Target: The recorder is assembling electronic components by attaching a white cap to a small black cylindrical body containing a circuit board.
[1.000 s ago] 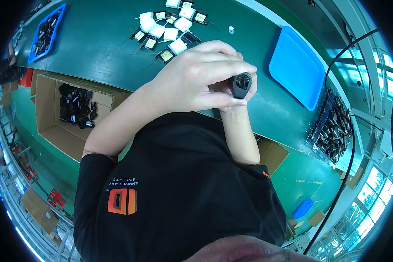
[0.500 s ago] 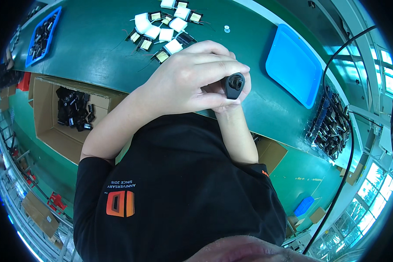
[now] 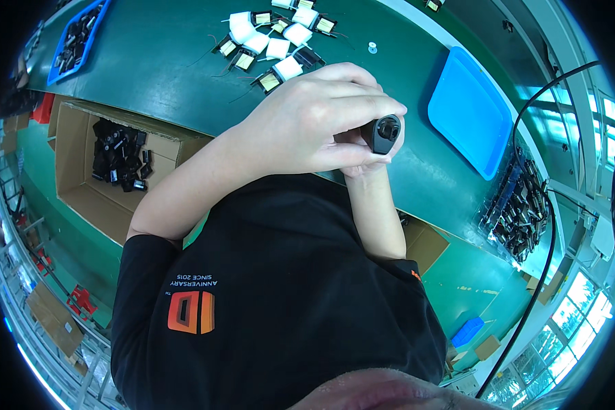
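In front of my chest, over the green table's near edge, my left hand (image 3: 314,123) is closed with thumb and fingers curled round a small black plastic housing (image 3: 381,141). The housing's rounded end, with a dark opening in it, faces up toward me. Behind it, my right hand (image 3: 400,139) curls against the far side of the housing. My left hand hides most of the right one's fingers. Just beyond my hands lie several white pouches (image 3: 288,67) with black, yellow-labelled parts and thin wires attached.
A blue tray (image 3: 468,109) lies on the right of the table (image 3: 164,68), near a heap of black parts (image 3: 523,219). Another blue tray (image 3: 52,76) with black parts stands far left. Below the edge sits a cardboard box (image 3: 72,154) of black pieces. A black cable (image 3: 550,253) hangs at right.
The whole view has shifted slightly, so the table items appear a little lower and to the right. Both hands keep the same hold on the black housing.
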A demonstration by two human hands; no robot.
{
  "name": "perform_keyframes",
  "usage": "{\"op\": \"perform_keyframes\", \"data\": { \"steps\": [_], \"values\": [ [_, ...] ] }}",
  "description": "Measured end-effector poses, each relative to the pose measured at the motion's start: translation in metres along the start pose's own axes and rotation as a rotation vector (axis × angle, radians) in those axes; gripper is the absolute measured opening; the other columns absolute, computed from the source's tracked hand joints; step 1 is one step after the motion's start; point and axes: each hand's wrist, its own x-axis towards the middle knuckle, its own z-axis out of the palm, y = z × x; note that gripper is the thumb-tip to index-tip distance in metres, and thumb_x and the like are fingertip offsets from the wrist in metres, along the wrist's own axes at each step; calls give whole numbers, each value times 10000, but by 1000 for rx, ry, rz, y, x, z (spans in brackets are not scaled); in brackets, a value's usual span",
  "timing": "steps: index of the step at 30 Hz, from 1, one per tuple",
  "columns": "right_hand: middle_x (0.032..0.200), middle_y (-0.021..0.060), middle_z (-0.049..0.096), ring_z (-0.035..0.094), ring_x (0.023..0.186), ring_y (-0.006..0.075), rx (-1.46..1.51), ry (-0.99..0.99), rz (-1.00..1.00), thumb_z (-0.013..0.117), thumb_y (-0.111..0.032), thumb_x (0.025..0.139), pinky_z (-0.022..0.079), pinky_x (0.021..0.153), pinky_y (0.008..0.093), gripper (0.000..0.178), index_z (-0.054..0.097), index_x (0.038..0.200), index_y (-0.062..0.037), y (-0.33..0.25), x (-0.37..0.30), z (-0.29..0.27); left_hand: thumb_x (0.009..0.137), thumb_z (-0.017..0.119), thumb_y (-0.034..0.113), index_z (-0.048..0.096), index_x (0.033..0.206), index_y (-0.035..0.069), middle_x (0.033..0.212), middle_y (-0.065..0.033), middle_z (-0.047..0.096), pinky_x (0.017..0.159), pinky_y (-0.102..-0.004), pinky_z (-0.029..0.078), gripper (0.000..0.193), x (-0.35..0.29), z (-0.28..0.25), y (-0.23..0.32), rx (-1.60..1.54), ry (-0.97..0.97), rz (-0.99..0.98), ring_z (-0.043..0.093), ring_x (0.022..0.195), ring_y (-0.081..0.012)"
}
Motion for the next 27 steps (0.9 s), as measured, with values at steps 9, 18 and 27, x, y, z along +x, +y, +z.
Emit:
{"op": "perform_keyframes", "data": {
  "steps": [9,18,27],
  "values": [
    [1120,115,539,545,1054,206,-120,-249,-126,536,-320,824,469,894,336,417,446,1165,-98,-4,6,-5,649,862,224,694,1110,45,1023,-115,692,897,-396,516,522,-2,-2,-7,-141,-62,-58,631,1044,-272],
    [1040,128,567,563,955,253,-1649,-178,-902,851,-239,615,469,841,357,601,578,1106,-26,-31,-6,68,754,808,344,567,1252,18,1163,-136,679,920,-425,530,643,-17,-14,-34,-51,167,241,644,1088,-338],
    [1172,104,543,566,990,170,-1139,-194,-448,824,-24,638,470,913,310,719,539,1295,45,-17,-8,62,663,880,274,298,1478,-11,1491,-220,370,1109,-443,335,1042,-12,-10,-17,-178,141,-42,382,1381,-354]
  ]
}}
